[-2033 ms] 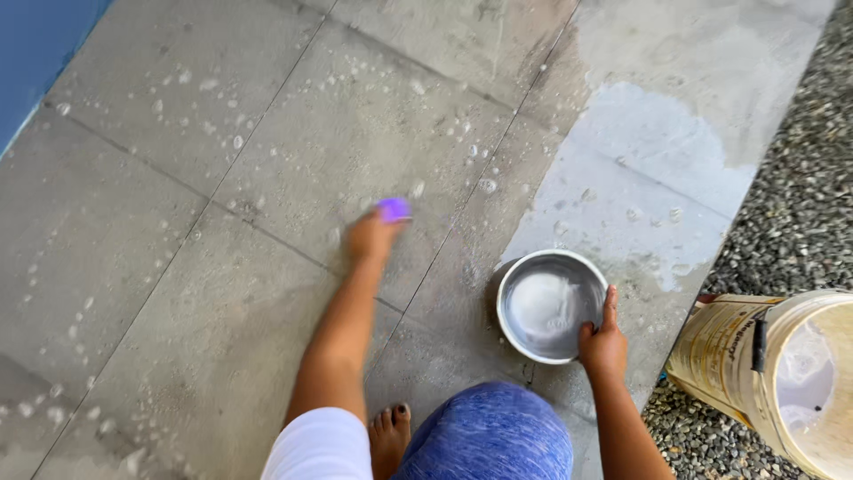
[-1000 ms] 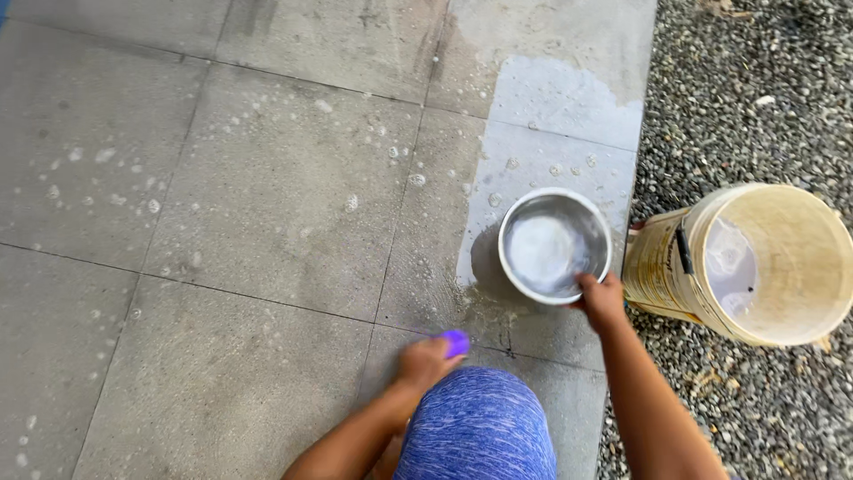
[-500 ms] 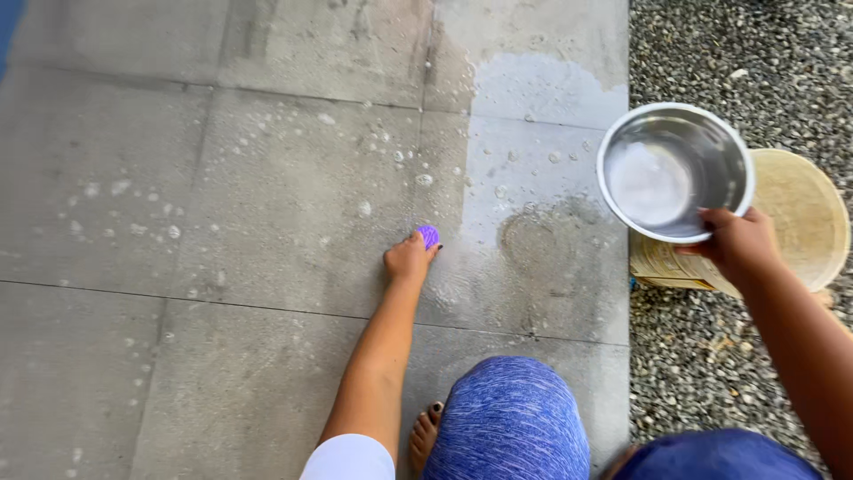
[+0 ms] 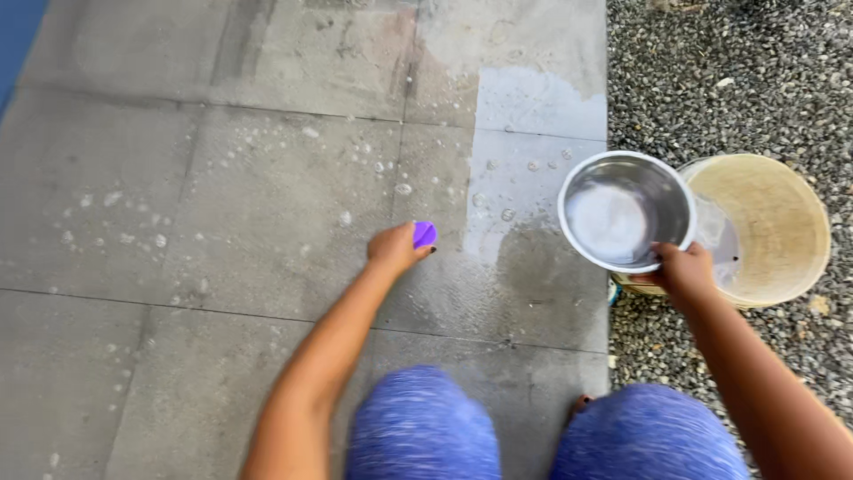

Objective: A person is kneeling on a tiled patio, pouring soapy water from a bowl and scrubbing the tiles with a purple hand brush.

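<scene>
Grey tiled floor (image 4: 222, 178), wet and flecked with soap suds (image 4: 400, 188). Beige bucket (image 4: 773, 222) stands on adjoining gravel (image 4: 729, 80).

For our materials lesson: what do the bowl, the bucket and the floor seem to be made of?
The bowl held by the right hand looks like polished metal, probably steel: silvery and reflective. The bucket seems matt beige plastic, stained. The floor looks like grey stone or concrete tiles: joint lines, dull wet patches.

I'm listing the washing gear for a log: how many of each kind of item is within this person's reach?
Purple scrubber, in the left hand: 1
Metal bowl, held by the right hand: 1
Tan bucket on the gravel: 1
Total: 3
</scene>
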